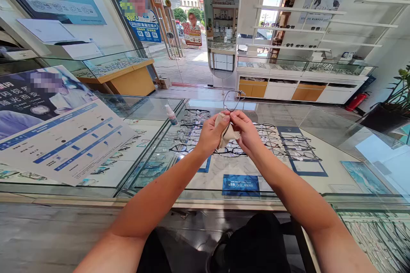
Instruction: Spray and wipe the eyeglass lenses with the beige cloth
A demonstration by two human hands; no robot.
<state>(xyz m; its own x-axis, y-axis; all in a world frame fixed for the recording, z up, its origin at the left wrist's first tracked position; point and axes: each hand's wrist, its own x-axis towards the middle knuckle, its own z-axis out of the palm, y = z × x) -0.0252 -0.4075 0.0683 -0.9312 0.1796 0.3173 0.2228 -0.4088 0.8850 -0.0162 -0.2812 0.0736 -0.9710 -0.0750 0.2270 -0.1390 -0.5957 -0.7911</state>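
Observation:
Both my hands meet above the glass counter (205, 187), holding a pair of eyeglasses (235, 101) whose thin dark frame points up and away from me. A beige cleaning cloth (228, 135) is bunched in my left hand (212, 133), whose fingers are closed on it at the glasses. My right hand (246, 130) pinches the glasses close by, its fingertips almost touching the left ones. Part of the frame is hidden behind the cloth and fingers. To the left, a small spray bottle (171, 115) with a white cap stands on the glass.
Under the glass lie several rows of eyeglasses (301, 147) and a blue card (241, 185). A large printed board (67, 128) leans over the counter at left. Beyond stand an oval mirror (222, 25), wall shelves (301, 10) and a potted plant (397, 94).

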